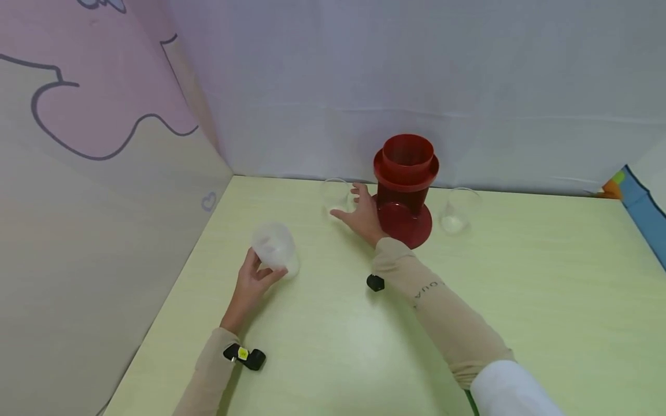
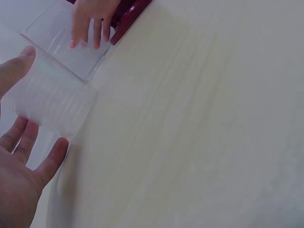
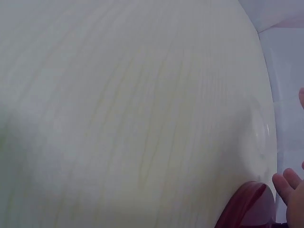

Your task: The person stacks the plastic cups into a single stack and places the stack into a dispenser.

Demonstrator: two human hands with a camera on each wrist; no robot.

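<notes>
My left hand [image 1: 255, 277] is around the lower side of a cloudy, see-through plastic cup [image 1: 273, 244] on the left part of the table. In the left wrist view, the thumb lies on one side of this ribbed cup [image 2: 57, 99] and the fingertips are at its opposite side. My right hand [image 1: 362, 216] reaches to a clear cup [image 1: 335, 195] near the back edge, thumb and fingers spread apart beside it. Directly right of that hand stands a tall red container [image 1: 403, 196] with a wide round base, its upper rims stepped.
Another clear cup [image 1: 458, 214] stands to the right of the red container. The pale wooden table [image 1: 531, 289] meets a whitish cloth [image 1: 520, 115] at the back and a printed panel [image 1: 104, 231] on the left.
</notes>
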